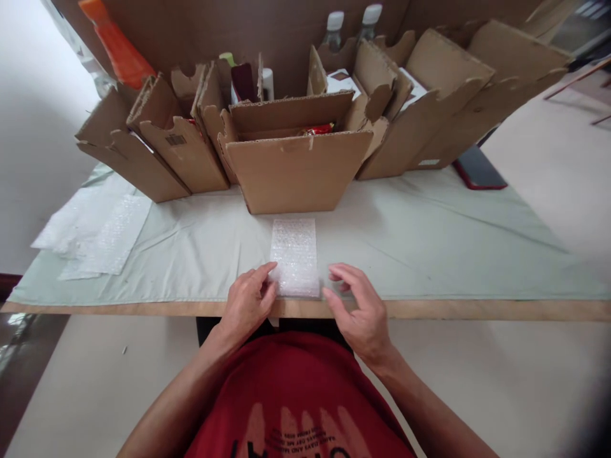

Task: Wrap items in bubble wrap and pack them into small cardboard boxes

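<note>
A rectangular piece of bubble wrap (294, 254) lies flat at the table's front edge, in front of the middle cardboard box. At its left side, my left hand (249, 299) has the index fingertip and thumb at the wrap's edge, fingers apart and nothing gripped. My right hand (358, 308) hovers just right of the wrap, its fingers curved and apart, holding nothing.
Upright cardboard boxes (296, 175) stand in a row at the back, with bottles (334, 32) and small packages inside. More bubble wrap sheets (102, 232) lie at the left. A dark flat object (478, 168) rests at the right. Green cloth (429, 242) covers the table.
</note>
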